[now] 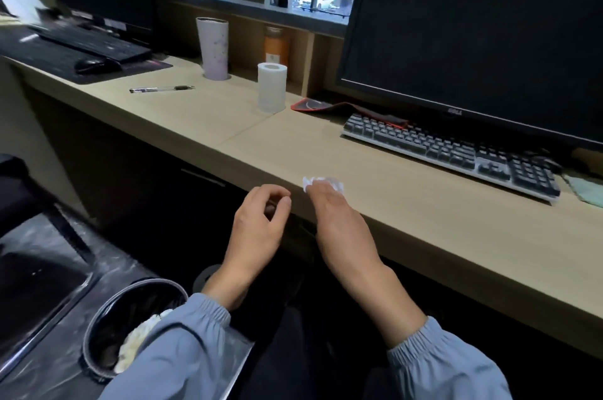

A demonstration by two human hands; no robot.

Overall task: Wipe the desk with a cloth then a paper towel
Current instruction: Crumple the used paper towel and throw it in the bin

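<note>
A crumpled white paper towel (321,182) sticks out past the fingertips of my right hand (342,223), which is shut on it at the front edge of the light wooden desk (408,200). My left hand (261,223) hovers just left of it, in front of the desk edge, fingers curled loosely with nothing visible in them. A white paper roll (271,87) stands upright further back on the desk. A pale green cloth (585,189) lies at the far right, beside the keyboard.
A keyboard (450,151) and a large dark monitor (473,34) fill the right of the desk. A red-edged mat (326,105), tall cup (213,48), orange bottle (276,45) and pen (161,89) lie behind. A bin (130,324) with white waste stands at lower left.
</note>
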